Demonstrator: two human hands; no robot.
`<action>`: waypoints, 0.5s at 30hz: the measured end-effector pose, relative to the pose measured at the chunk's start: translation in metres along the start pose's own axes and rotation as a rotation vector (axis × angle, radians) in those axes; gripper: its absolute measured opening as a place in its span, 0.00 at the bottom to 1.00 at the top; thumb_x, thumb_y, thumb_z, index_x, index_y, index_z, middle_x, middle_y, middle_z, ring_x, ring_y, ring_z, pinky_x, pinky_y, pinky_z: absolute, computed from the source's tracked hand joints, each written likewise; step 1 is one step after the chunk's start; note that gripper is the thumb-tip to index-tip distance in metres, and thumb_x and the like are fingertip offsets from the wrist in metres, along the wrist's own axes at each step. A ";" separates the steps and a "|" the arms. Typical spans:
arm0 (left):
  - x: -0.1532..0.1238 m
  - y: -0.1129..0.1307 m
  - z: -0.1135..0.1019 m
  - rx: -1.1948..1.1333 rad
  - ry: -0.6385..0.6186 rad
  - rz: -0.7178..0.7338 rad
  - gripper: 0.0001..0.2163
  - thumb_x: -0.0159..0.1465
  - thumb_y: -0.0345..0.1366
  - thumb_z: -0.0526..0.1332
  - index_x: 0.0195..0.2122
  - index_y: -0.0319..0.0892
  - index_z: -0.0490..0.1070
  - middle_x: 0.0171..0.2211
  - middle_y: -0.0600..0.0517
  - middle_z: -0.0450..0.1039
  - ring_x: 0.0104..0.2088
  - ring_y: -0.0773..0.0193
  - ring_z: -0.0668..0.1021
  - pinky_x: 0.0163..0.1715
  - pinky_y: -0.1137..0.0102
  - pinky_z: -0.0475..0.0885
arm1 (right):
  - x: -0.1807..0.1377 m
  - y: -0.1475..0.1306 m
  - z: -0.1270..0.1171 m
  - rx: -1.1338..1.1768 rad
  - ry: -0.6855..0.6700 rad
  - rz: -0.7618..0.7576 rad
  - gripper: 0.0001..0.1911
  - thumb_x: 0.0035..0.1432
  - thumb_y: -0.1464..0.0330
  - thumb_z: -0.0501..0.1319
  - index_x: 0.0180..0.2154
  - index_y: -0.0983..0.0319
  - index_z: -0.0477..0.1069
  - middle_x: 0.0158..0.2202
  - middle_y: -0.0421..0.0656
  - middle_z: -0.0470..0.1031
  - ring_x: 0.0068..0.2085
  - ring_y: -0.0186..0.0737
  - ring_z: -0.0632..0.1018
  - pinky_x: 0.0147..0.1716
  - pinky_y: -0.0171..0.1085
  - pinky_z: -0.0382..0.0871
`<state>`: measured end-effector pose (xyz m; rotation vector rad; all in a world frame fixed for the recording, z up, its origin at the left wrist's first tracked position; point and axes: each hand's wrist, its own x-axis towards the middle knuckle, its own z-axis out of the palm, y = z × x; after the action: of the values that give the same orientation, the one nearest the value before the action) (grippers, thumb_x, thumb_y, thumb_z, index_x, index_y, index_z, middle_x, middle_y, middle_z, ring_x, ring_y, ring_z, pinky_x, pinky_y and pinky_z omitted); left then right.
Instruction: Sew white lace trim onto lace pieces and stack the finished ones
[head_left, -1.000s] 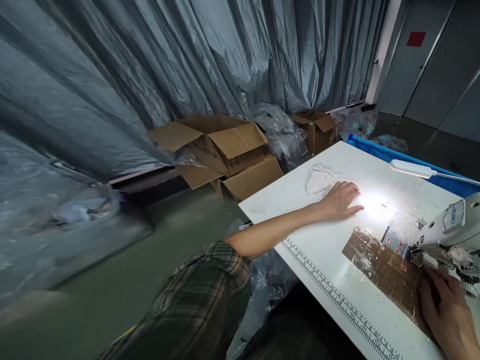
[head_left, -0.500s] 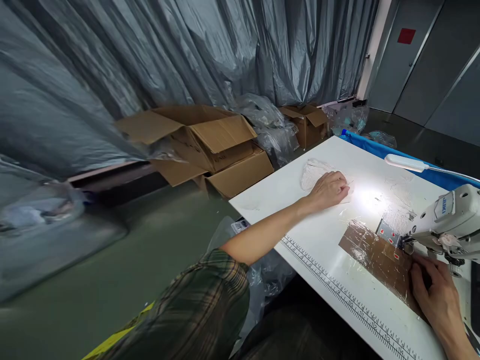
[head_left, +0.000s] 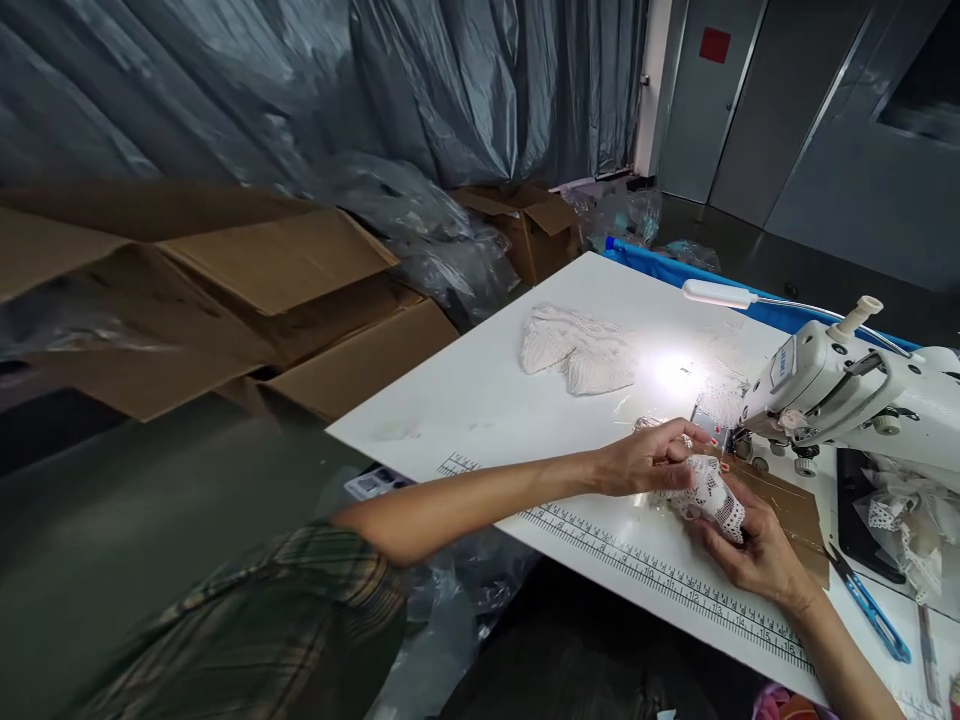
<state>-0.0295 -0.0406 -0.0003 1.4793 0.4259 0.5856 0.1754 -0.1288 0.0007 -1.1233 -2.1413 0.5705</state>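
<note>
A piece of white lace trim [head_left: 711, 497] is bunched between both hands, in front of the sewing machine [head_left: 817, 385]. My left hand [head_left: 651, 462] pinches its left end, with the index finger stretched toward the presser foot. Around the right end, the fingers and thumb of my right hand [head_left: 761, 552] are closed. Under and behind the hands lies a brown taped panel [head_left: 795, 510] on the white table [head_left: 465, 410]. Whitish lacy fabric [head_left: 581, 348] rests farther back in a folded pile, apart from both hands. More lace [head_left: 721, 400] lies beside the needle area.
Blue-handled scissors [head_left: 874, 605] lie to the right, near a black tray-like pad [head_left: 862, 520] with lace scraps [head_left: 911, 525]. A lit lamp arm [head_left: 720, 293] reaches over the table. Ruler marks [head_left: 660, 572] run along the front edge. Cardboard boxes [head_left: 277, 260] stand left.
The view has swung right. My left hand has left the fabric pile and come to the front of the machine. My right hand has risen from the brown panel; both now hold lace.
</note>
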 end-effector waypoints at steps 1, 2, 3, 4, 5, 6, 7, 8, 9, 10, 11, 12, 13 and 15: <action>0.000 0.002 0.000 -0.004 -0.005 -0.001 0.44 0.49 0.64 0.70 0.58 0.39 0.62 0.32 0.53 0.76 0.32 0.65 0.75 0.35 0.70 0.67 | 0.000 -0.003 0.000 0.051 -0.021 0.040 0.17 0.64 0.62 0.56 0.24 0.60 0.71 0.35 0.47 0.77 0.34 0.40 0.77 0.35 0.37 0.74; 0.000 0.004 0.002 -0.004 -0.001 -0.006 0.46 0.46 0.61 0.73 0.59 0.39 0.61 0.32 0.53 0.76 0.32 0.64 0.75 0.36 0.70 0.68 | 0.000 -0.005 -0.001 0.102 -0.046 0.083 0.19 0.63 0.60 0.56 0.22 0.60 0.68 0.31 0.45 0.75 0.30 0.37 0.74 0.30 0.35 0.71; 0.001 0.007 0.005 -0.012 0.013 -0.015 0.47 0.44 0.58 0.75 0.60 0.39 0.60 0.32 0.53 0.76 0.33 0.64 0.76 0.37 0.69 0.68 | 0.000 -0.007 -0.002 0.151 -0.079 0.134 0.21 0.63 0.59 0.57 0.20 0.60 0.66 0.26 0.43 0.72 0.26 0.34 0.70 0.27 0.34 0.68; 0.003 0.009 0.008 -0.027 0.030 -0.025 0.47 0.45 0.56 0.76 0.60 0.39 0.60 0.32 0.53 0.76 0.33 0.64 0.76 0.38 0.69 0.69 | 0.000 -0.010 -0.003 0.203 -0.124 0.191 0.21 0.62 0.58 0.58 0.20 0.61 0.65 0.23 0.40 0.68 0.24 0.32 0.66 0.24 0.33 0.65; 0.004 0.011 0.012 -0.032 0.045 -0.032 0.45 0.46 0.54 0.76 0.60 0.39 0.59 0.31 0.54 0.76 0.33 0.64 0.76 0.37 0.69 0.69 | 0.000 -0.012 -0.004 0.262 -0.168 0.251 0.21 0.60 0.56 0.60 0.20 0.61 0.66 0.21 0.38 0.64 0.22 0.31 0.63 0.23 0.32 0.62; 0.005 0.013 0.015 -0.021 0.055 -0.032 0.43 0.49 0.51 0.76 0.60 0.39 0.59 0.30 0.55 0.75 0.32 0.65 0.76 0.36 0.69 0.70 | -0.001 -0.013 -0.006 0.327 -0.213 0.309 0.20 0.59 0.55 0.61 0.22 0.61 0.68 0.19 0.36 0.61 0.22 0.30 0.61 0.22 0.32 0.60; 0.006 0.015 0.018 0.007 0.064 -0.026 0.40 0.52 0.49 0.74 0.60 0.39 0.59 0.29 0.56 0.74 0.31 0.66 0.75 0.35 0.70 0.70 | -0.001 -0.014 -0.007 0.396 -0.258 0.362 0.20 0.58 0.53 0.62 0.24 0.62 0.69 0.19 0.35 0.60 0.22 0.29 0.60 0.22 0.32 0.59; 0.007 0.017 0.020 0.054 0.069 -0.022 0.38 0.54 0.46 0.73 0.61 0.39 0.59 0.29 0.56 0.73 0.30 0.66 0.75 0.33 0.70 0.70 | -0.002 -0.015 -0.009 0.462 -0.297 0.408 0.20 0.57 0.52 0.63 0.26 0.62 0.70 0.20 0.35 0.61 0.22 0.29 0.60 0.22 0.31 0.59; 0.007 0.019 0.019 0.114 0.075 -0.022 0.35 0.56 0.43 0.71 0.62 0.39 0.58 0.29 0.56 0.72 0.29 0.67 0.74 0.31 0.71 0.70 | -0.003 -0.015 -0.012 0.522 -0.321 0.445 0.20 0.55 0.51 0.64 0.27 0.62 0.71 0.20 0.35 0.62 0.22 0.29 0.60 0.22 0.31 0.59; 0.008 0.021 0.018 0.178 0.084 -0.029 0.34 0.58 0.40 0.68 0.63 0.38 0.57 0.30 0.55 0.72 0.28 0.67 0.75 0.30 0.71 0.70 | -0.004 -0.014 -0.014 0.571 -0.328 0.479 0.20 0.54 0.50 0.65 0.28 0.62 0.71 0.21 0.36 0.65 0.23 0.29 0.62 0.23 0.31 0.61; 0.007 0.023 0.014 0.248 0.100 -0.040 0.32 0.60 0.38 0.66 0.63 0.39 0.56 0.32 0.54 0.73 0.29 0.66 0.75 0.30 0.71 0.70 | -0.005 -0.012 -0.018 0.603 -0.316 0.511 0.21 0.53 0.50 0.65 0.29 0.62 0.71 0.23 0.37 0.67 0.24 0.30 0.64 0.24 0.32 0.63; 0.007 0.025 0.010 0.331 0.116 -0.055 0.31 0.60 0.36 0.63 0.64 0.39 0.56 0.34 0.53 0.73 0.30 0.66 0.76 0.30 0.71 0.70 | -0.005 -0.009 -0.022 0.614 -0.292 0.539 0.21 0.52 0.50 0.65 0.30 0.61 0.72 0.25 0.38 0.70 0.25 0.31 0.67 0.25 0.33 0.65; 0.007 0.026 0.004 0.430 0.123 -0.073 0.31 0.61 0.34 0.61 0.65 0.40 0.55 0.36 0.51 0.74 0.31 0.65 0.77 0.31 0.70 0.71 | -0.005 -0.006 -0.026 0.598 -0.249 0.570 0.21 0.52 0.49 0.66 0.32 0.61 0.72 0.27 0.39 0.73 0.26 0.33 0.70 0.26 0.34 0.68; 0.008 0.025 -0.007 0.677 0.103 -0.088 0.31 0.61 0.34 0.60 0.66 0.40 0.54 0.39 0.49 0.75 0.31 0.64 0.77 0.33 0.69 0.71 | -0.003 0.004 -0.036 0.485 -0.153 0.636 0.22 0.51 0.50 0.65 0.36 0.61 0.74 0.31 0.43 0.77 0.30 0.38 0.75 0.29 0.37 0.71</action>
<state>-0.0302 -0.0299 0.0252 2.0631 0.8209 0.4667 0.2047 -0.1264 0.0218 -1.4903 -1.5893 1.4121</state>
